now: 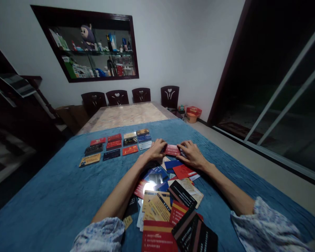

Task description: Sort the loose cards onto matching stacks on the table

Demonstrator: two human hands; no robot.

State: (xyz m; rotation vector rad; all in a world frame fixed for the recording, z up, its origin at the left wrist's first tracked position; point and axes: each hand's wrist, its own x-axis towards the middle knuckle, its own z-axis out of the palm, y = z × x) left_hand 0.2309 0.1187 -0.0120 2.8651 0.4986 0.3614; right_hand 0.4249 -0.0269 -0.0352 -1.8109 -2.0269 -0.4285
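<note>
A red card (172, 150) lies level between my two hands, beyond the loose pile. My left hand (156, 150) has its fingers bent and closed at the card's left edge. At the right edge, the fingers and thumb of my right hand (191, 154) close on it, partly covering that end. Just below my hands are a blue card (170, 166) and a bright red card (183, 172). Nearer me spreads a messy pile with black cards (183, 194), gold cards (156, 208) and a large red card (159, 236), many overlapping.
Left of my hands, cards sit in neat groups, including an orange-red card (130, 150), a yellow card (90, 160) and a dark blue card (111, 154). A blue cloth (55, 189) covers the near table. Dark chairs (117, 97) line the far end.
</note>
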